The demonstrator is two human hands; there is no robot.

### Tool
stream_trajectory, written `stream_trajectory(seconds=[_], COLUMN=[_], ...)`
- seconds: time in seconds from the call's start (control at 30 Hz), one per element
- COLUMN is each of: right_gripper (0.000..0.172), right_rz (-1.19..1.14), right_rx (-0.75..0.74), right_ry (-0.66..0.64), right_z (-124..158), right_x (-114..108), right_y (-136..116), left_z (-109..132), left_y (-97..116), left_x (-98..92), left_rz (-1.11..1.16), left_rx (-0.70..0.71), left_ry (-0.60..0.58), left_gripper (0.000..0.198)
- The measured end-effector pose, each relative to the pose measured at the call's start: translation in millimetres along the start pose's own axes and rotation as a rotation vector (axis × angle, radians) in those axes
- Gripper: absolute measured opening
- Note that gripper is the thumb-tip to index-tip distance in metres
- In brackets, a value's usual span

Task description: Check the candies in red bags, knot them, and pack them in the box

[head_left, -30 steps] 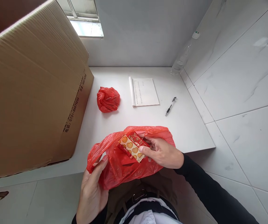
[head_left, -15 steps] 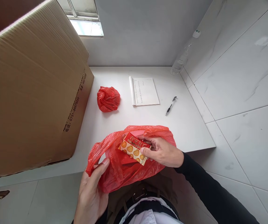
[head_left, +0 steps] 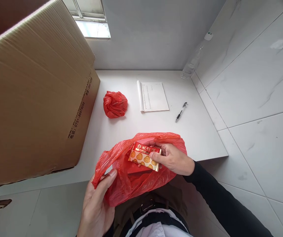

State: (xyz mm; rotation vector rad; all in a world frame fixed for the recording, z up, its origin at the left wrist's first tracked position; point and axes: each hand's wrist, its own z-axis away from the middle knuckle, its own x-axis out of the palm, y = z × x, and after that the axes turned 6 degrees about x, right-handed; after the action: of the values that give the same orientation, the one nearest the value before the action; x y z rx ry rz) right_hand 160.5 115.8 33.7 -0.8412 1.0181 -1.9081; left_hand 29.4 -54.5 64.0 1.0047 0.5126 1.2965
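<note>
A thin red plastic bag [head_left: 129, 189] gapes wide at the table's front edge. My left hand [head_left: 98, 200] is closed on its left rim, thumb on the inner side. Inside the mouth, my right hand [head_left: 173, 158] pinches a red and cream biscuit packet [head_left: 143, 156] with pictures of round biscuits, the thumb on top and the other fingers mostly hidden behind. Part of another red wrapper [head_left: 130, 149] shows behind the packet's left end. The bottom of the bag is hidden.
On the white table [head_left: 136, 126] lie a bunched red plastic bag [head_left: 115, 104], a notepad [head_left: 154, 96] and a pen [head_left: 181, 112]. A clear bottle [head_left: 192, 62] stands in the back right corner. A large cardboard box [head_left: 38, 92] rises on the left; a tiled wall [head_left: 260, 89] bounds the right.
The biscuit packet has turned flatter and shifted slightly right in my right hand, showing more of its front. My left hand stays on the bag's rim.
</note>
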Motion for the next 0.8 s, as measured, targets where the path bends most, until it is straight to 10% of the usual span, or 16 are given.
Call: stream_trajectory(seconds=[0.2,0.37,0.53,0.8], right_gripper=[0.038,0.036,0.045,0.032], right_rz=[0.068,0.714,0.750,0.985], right_rx=[0.028,0.023,-0.073,-0.119], right_ry=[0.039,0.449,0.151,0.281], right_z=[0.8,13.3,18.7,-34.6], right_x=[-0.1,16.0,33.3,37.9], right_y=[-3.0,-12.2,-12.5,6.0], left_z=[-0.9,-0.1,-1.2,1.4], left_y=[-1.7,0.4,1.6,3.0], left_x=[-2.3,0.3,4.1,0.7], left_rz=[-0.011,-0.015,-0.025,-0.058], left_rx=[0.027,0.016,0.021,-0.016], left_ry=[0.017,0.035,-0.024,-0.060], left_gripper=[0.070,0.065,0.053,0.039])
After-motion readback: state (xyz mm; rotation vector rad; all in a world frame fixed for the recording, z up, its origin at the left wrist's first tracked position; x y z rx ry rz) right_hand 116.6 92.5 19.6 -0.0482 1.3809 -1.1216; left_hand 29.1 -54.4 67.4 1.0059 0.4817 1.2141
